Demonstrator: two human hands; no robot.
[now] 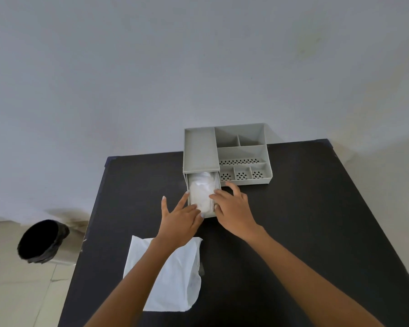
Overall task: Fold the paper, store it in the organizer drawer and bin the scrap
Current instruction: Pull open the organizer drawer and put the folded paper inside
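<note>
Resting in the pulled-out drawer [202, 197] at the organizer's [227, 154] near-left corner: folded white paper [200, 194].

Left hand [178, 220], just nearer than the drawer: fingers spread, tips on the paper and drawer rim, pinching nothing.

Right hand [233, 208], at the drawer's right side: fingers spread, tips on the paper's edge and side wall.

Scrap [168, 274]: white sheet, flat on the black table [293, 208], nearer than the organizer.

Bin [41, 241]: black-lined, on the floor, well left of the organizer.

Risks, as judged: paper bulging above the rim could catch under the top tray on closing; pushing may slide the organizer back.

Writing, brands: none legible.
</note>
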